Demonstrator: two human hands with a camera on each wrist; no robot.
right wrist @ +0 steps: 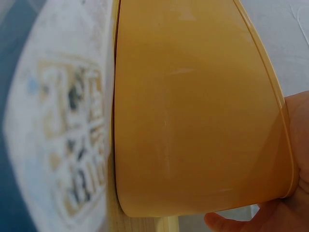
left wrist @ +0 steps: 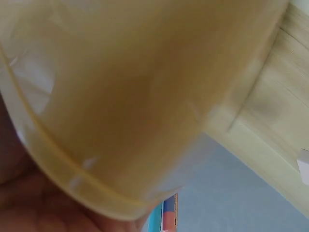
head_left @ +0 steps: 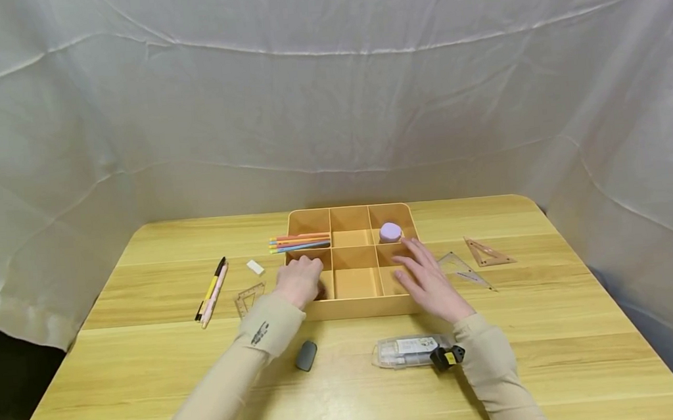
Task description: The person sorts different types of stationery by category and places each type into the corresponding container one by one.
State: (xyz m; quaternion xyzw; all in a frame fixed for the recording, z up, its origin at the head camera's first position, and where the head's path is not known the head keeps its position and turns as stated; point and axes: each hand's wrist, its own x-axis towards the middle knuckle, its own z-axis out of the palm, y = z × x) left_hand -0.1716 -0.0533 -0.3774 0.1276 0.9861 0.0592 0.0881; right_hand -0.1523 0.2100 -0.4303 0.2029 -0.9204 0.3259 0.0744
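An orange plastic organizer box (head_left: pixel 362 307) with several compartments stands mid-table. My left hand (head_left: pixel 302 280) reaches over its front-left compartment, knuckles up and fingers bent downward; what the fingertips touch is hidden. In the left wrist view, that palm (left wrist: pixel 43 203) lies beyond the box's rim (left wrist: pixel 91 186). My right hand (head_left: pixel 431 283) rests at the box's right edge, fingers loosely extended over the front-right compartment. The right wrist view shows part of this hand (right wrist: pixel 275 212) past the box's wall (right wrist: pixel 193 111). Several coloured pencils (head_left: pixel 300 242) stick out leftward from the back-left compartment.
A lilac round-topped object (head_left: pixel 390 233) stands in the back-right compartment. Leftward lie pens (head_left: pixel 214 294), a white eraser (head_left: pixel 254 267) and a clear set square (head_left: pixel 249 300). Rightward are clear (head_left: pixel 466 272) and orange (head_left: pixel 488 253) set squares. In front lie a dark oval object (head_left: pixel 306 356) and a transparent case (head_left: pixel 404 352).
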